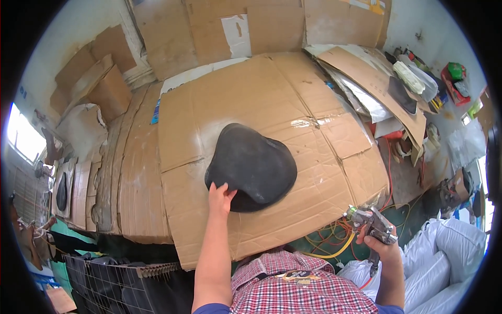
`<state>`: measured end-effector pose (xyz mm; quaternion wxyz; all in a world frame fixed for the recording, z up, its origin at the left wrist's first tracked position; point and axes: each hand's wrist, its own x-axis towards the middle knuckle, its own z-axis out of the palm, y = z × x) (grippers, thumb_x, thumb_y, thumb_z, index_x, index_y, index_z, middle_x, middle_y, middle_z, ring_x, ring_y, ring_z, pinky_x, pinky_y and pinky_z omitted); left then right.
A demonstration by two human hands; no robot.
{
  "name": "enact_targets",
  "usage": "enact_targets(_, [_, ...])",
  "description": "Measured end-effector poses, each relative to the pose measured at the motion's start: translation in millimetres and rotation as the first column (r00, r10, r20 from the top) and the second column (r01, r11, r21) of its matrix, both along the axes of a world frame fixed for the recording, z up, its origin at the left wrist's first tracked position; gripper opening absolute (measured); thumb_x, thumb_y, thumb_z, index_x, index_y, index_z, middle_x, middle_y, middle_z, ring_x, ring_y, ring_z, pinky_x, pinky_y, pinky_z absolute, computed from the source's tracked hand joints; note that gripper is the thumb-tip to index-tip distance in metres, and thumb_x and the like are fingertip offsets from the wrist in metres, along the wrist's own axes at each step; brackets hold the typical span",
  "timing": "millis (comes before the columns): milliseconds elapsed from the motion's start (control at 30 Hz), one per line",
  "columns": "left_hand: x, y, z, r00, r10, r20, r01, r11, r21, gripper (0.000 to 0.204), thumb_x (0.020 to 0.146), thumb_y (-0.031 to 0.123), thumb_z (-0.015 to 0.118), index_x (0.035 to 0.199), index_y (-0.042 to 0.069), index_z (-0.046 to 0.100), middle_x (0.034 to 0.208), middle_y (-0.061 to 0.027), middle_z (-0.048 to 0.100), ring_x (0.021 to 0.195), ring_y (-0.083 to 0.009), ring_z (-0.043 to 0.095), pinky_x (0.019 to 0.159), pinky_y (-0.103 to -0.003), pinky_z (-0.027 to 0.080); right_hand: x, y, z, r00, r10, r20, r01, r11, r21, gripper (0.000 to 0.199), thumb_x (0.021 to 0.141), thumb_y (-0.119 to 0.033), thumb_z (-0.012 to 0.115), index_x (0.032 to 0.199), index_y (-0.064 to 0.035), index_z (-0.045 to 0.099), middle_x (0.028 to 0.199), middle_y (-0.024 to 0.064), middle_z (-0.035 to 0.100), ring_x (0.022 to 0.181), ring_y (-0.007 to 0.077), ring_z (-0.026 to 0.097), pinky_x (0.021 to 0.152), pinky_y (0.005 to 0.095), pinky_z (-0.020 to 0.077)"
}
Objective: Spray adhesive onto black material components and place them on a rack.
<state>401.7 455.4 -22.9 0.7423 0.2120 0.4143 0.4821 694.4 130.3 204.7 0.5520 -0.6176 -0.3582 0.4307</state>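
A black, saddle-shaped seat piece [253, 165] lies on a cardboard-covered table before me. My left hand [220, 198] reaches to its near left edge, fingers closed on the rim. What its underside rests on is hidden. Off the table's near right corner, my right hand [380, 245] is wrapped round a metal spray gun [376, 226]. The gun's green-ringed nozzle end points left, toward the table, apart from the seat piece. A hose runs down from the gun's handle.
Loose cardboard sheets [376, 86] are piled at the back right. Yellow and orange hoses [334, 246] hang near the table's front edge. White sacks [444, 256] stand at the lower right. A wire cage [120, 282] with dark pieces is at the lower left.
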Motion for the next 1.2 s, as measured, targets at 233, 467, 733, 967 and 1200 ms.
enact_targets(233, [16.5,41.1,128.7,0.96,-0.085,0.266,-0.007,0.945,0.328,0.037,0.084,0.001,0.05,0.119,0.014,0.05,0.109,-0.0028,0.06,0.093,-0.0196,0.059,0.079,-0.038,0.051,-13.7,20.5,-21.9,0.996,0.045,-0.075,-0.045,0.999,-0.006,0.049,0.073,0.002,0.066,0.119,0.0022,0.05,0.085,0.0066,0.062,0.075,0.0132,0.061,0.072,0.0283,0.054])
enact_targets(467, [-81.5,30.0,194.5,0.887,0.025,0.461,-0.232,0.888,0.396,0.04,0.086,-0.002,0.046,0.124,0.011,0.048,0.11,-0.0037,0.061,0.093,-0.0179,0.061,0.076,-0.035,0.051,-33.5,51.6,-25.3,0.971,0.231,-0.067,-0.236,0.97,-0.066,0.049,0.073,0.0,0.067,0.119,0.0013,0.051,0.086,0.0063,0.063,0.076,0.0139,0.062,0.073,0.0286,0.0522])
enact_targets(733, [-276.1,-93.0,242.8,0.816,0.336,0.47,-0.563,0.646,0.515,0.046,0.084,-0.003,0.047,0.129,0.007,0.045,0.116,-0.0075,0.059,0.102,-0.0205,0.059,0.088,-0.035,0.048,-92.2,74.5,-44.7,0.885,0.455,-0.097,-0.461,0.886,-0.048,0.045,0.071,0.002,0.065,0.114,0.0016,0.052,0.08,0.0068,0.062,0.072,0.0148,0.061,0.07,0.0292,0.0514])
enact_targets(967, [-398.9,-279.3,227.5,0.441,0.846,0.3,-0.788,0.204,0.581,0.056,0.084,-0.002,0.048,0.138,0.009,0.036,0.133,-0.0113,0.047,0.119,-0.0262,0.048,0.099,-0.041,0.04,-140.8,103.7,-43.9,0.771,0.628,-0.104,-0.636,0.769,-0.07,0.042,0.071,0.001,0.063,0.112,0.0029,0.052,0.081,0.0079,0.061,0.073,0.0145,0.061,0.07,0.0303,0.0528])
enact_targets(1200, [-433.4,-407.4,103.7,-0.157,0.987,0.043,-0.951,-0.163,0.261,0.064,0.083,-0.005,0.05,0.138,0.018,0.03,0.113,-0.0107,0.053,0.093,-0.0231,0.055,0.078,-0.04,0.047,-186.1,117.9,-45.3,0.628,0.768,-0.123,-0.777,0.627,-0.055,0.044,0.071,0.003,0.062,0.114,0.0031,0.051,0.086,0.0078,0.06,0.075,0.0144,0.06,0.072,0.0297,0.0521])
